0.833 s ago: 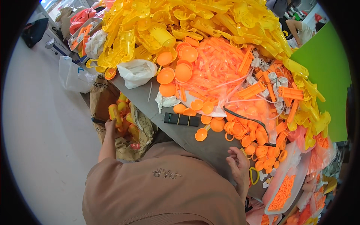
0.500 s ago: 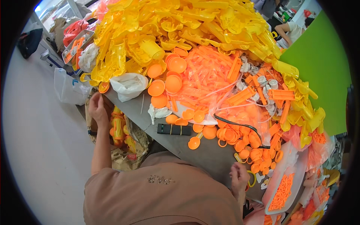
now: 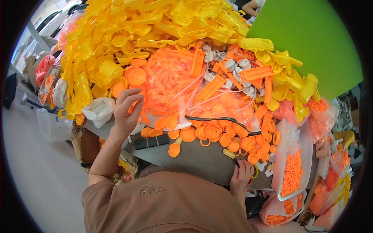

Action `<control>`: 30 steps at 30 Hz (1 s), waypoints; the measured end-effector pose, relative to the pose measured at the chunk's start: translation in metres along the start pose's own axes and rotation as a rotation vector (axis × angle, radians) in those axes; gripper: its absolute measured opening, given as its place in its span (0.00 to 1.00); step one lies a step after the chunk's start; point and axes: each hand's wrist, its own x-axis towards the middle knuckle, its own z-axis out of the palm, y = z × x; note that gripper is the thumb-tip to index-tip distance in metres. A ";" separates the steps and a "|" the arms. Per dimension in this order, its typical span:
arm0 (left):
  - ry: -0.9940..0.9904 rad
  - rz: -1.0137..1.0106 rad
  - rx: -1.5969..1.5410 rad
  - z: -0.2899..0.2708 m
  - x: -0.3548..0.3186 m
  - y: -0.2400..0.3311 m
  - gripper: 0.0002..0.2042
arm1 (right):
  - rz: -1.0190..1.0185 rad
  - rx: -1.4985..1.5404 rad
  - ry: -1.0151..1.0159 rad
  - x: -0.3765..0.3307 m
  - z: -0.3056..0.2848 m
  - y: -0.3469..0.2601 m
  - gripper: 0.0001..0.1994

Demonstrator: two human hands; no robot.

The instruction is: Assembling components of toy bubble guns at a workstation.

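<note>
My left hand is raised over the table's left part, beside a cluster of round orange cups. Its fingers are bent and apart, with nothing seen between them. At the table's front edge, my right hand rests with loosely bent fingers; I see nothing held in it. Right beside it lie yellow-handled scissors, partly covered by the hand. Just ahead is a small yellow piece, near a spread of orange caps and rings. A black block with bands round it lies below my left wrist.
A large heap of yellow plastic parts fills the back. Bagged orange strips sit mid-table, with orange housings and white parts beside them. A clear bin of orange rings stands right, a green panel behind. A paper bag stands left.
My left hand has come from above the paper bag at the left to over the table by the orange cups. My right hand now rests at the table edge. The view has turned rightward.
</note>
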 end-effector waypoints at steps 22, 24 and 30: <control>-0.246 0.127 0.056 0.083 0.084 -0.015 0.14 | -0.039 -0.014 0.219 0.026 -0.017 0.042 0.10; -0.216 0.231 0.146 0.118 0.108 -0.032 0.19 | -0.045 -0.003 0.264 0.028 -0.011 0.041 0.10; -0.049 0.298 0.322 0.177 0.170 -0.030 0.23 | -0.017 0.029 0.322 0.027 -0.001 0.043 0.08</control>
